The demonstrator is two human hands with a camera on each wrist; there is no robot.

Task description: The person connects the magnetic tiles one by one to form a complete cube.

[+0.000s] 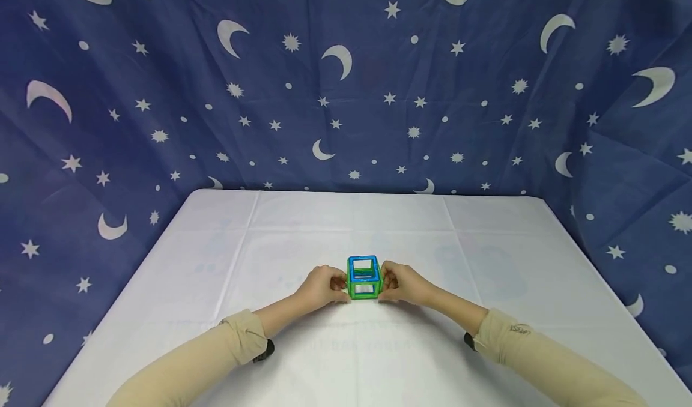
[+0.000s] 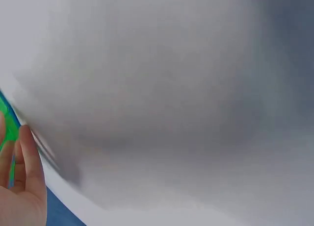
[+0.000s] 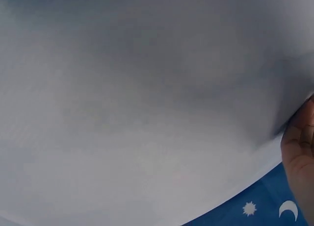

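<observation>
A small cube of magnetic tiles (image 1: 364,280) stands on the white table, with a blue open-framed square on top and green frames on the sides I can see. At its left side, my left hand (image 1: 321,287) grips it with curled fingers and the thumb by the lower front corner. My right hand (image 1: 406,284) holds the opposite side in the same way. In the left wrist view, part of the green side (image 2: 7,119) shows beside the fingers of my left hand (image 2: 23,199). The right wrist view catches only part of my right hand (image 3: 300,160); the cube is out of sight there.
A white cloth with fold lines covers the table (image 1: 346,353). Behind and at the sides hangs a dark blue curtain (image 1: 373,53) with white moons and stars. Both forearms, in beige sleeves (image 1: 200,359), reach in from the near edge.
</observation>
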